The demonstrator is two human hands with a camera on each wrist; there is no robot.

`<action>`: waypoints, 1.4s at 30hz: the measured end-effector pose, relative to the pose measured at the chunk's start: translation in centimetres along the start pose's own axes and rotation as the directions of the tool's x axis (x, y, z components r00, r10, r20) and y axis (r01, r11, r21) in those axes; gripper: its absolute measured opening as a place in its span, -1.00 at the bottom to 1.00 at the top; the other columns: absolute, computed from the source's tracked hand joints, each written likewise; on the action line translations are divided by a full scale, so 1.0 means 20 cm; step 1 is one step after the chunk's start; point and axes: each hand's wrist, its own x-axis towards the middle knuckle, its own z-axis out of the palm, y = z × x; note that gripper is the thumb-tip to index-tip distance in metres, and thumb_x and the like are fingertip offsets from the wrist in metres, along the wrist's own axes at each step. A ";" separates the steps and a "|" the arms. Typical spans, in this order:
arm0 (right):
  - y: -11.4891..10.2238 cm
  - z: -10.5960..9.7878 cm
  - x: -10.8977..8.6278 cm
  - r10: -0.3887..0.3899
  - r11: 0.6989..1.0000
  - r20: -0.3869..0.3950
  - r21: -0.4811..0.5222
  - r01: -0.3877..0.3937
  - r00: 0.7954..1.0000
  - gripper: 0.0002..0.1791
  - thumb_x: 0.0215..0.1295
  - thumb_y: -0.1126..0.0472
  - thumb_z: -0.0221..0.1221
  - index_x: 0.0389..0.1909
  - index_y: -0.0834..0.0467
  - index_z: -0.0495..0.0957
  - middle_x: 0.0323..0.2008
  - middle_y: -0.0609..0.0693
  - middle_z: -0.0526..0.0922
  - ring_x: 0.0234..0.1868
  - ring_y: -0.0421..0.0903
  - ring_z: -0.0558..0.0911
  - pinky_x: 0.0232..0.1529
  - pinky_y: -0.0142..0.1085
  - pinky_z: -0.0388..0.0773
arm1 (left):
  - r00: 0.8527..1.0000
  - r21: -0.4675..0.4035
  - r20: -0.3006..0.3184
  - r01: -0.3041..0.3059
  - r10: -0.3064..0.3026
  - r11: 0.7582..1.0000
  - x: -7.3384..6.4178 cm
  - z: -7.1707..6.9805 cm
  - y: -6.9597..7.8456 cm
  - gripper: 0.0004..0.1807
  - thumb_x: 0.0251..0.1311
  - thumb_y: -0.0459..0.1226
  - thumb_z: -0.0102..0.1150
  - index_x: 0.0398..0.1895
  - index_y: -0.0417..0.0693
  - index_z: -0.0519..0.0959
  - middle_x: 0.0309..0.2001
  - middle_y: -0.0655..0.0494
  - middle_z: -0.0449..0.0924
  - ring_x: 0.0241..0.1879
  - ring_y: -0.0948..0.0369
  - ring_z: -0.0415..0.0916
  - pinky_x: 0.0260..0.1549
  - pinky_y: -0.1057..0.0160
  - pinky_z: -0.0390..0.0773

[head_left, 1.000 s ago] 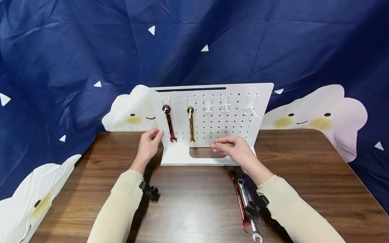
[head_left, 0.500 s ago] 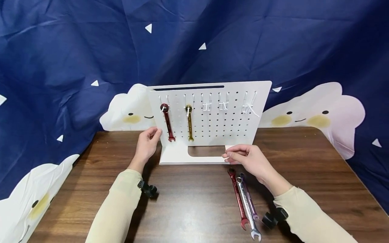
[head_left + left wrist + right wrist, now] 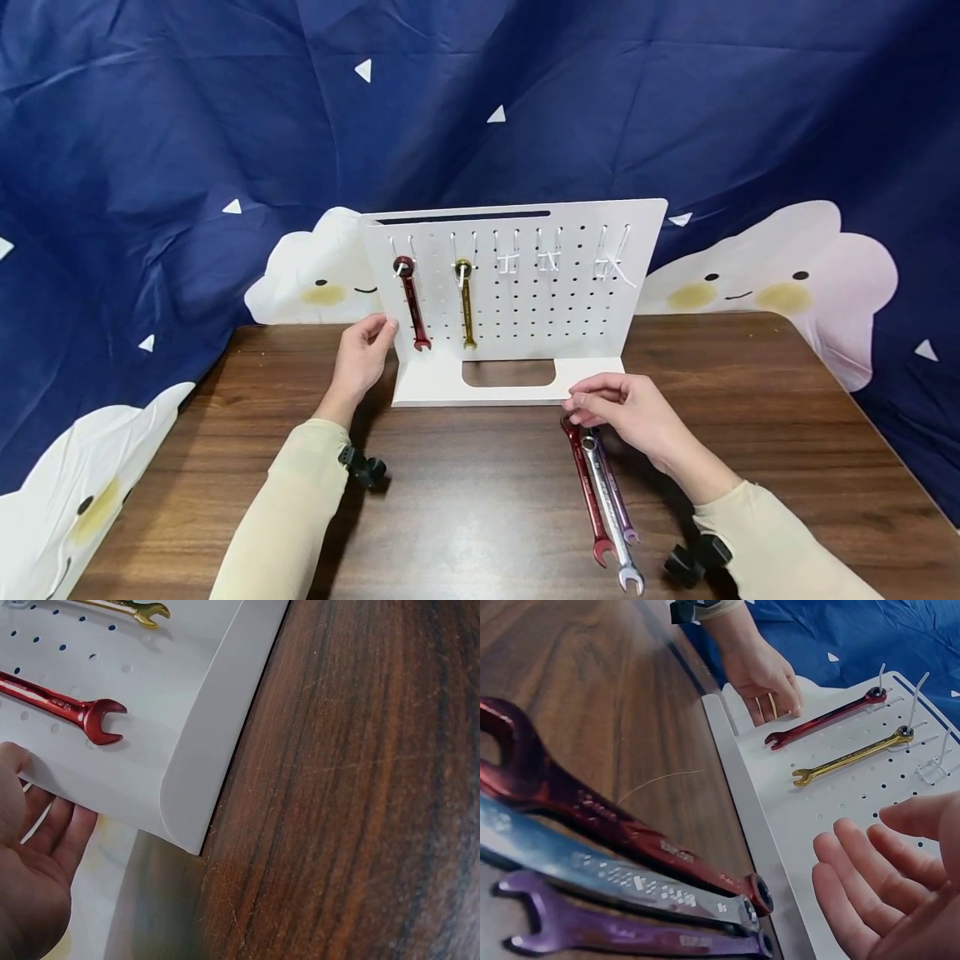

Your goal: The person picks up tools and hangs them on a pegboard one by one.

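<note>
My left hand (image 3: 358,358) grips the left edge of a white pegboard stand (image 3: 517,342); the left wrist view has the thumb in front and the fingers behind. A red wrench (image 3: 413,308) and a gold wrench (image 3: 467,308) hang by their ring ends from hooks on its left half. On the table to the right lie a larger red wrench (image 3: 587,492), a silver wrench (image 3: 606,500) and a purple wrench (image 3: 637,934), side by side. Over their ring ends hovers my right hand (image 3: 630,412), fingers loosely bent and holding nothing.
More white hooks (image 3: 549,260) stick out of the board's right half, one long hook (image 3: 615,268) jutting farthest. The brown wooden table (image 3: 480,492) extends on both sides of the stand. Behind it hangs a blue curtain (image 3: 465,100) with clouds.
My right hand has come down and to the right, from in front of the board to just above the wrenches on the table. The left hand stays at the board's edge.
</note>
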 end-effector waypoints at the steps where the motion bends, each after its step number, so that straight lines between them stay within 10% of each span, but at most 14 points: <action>1: 0.00 0.00 -0.01 0.003 1.000 0.006 0.008 -0.003 1.000 -0.64 0.53 0.38 0.23 0.12 0.64 0.53 -0.15 0.31 0.84 -0.25 -0.13 0.84 -0.11 -0.20 0.82 | 1.000 0.001 0.001 -0.001 0.001 1.000 0.00 0.00 0.00 -0.64 0.64 -0.20 0.13 0.15 -0.34 0.70 0.09 -0.34 0.75 -0.07 0.22 0.64 -0.08 0.55 0.52; 13: 0.06 -0.02 -0.09 0.058 0.998 0.047 0.020 -0.059 0.997 -0.62 0.54 0.35 0.23 0.10 0.65 0.52 -0.24 0.27 0.81 -0.37 -0.15 0.77 -0.26 -0.24 0.80 | 1.000 -0.004 0.001 0.004 -0.004 1.000 0.00 0.00 0.00 -0.65 0.65 -0.21 0.12 0.14 -0.34 0.70 0.07 -0.34 0.75 -0.02 0.00 0.66 -0.10 0.56 0.52; 42: 0.19 -0.06 -0.26 0.174 0.985 0.033 0.013 -0.175 0.984 -0.70 0.55 0.32 0.21 -0.01 0.57 0.53 -0.44 0.01 0.70 -0.54 -0.18 0.71 -0.47 -0.19 0.77 | 1.000 -0.021 -0.002 -0.003 0.003 1.000 0.01 0.00 -0.01 -0.65 0.64 -0.20 0.13 0.12 -0.34 0.71 0.05 -0.34 0.76 -0.13 0.24 0.61 -0.12 0.55 0.53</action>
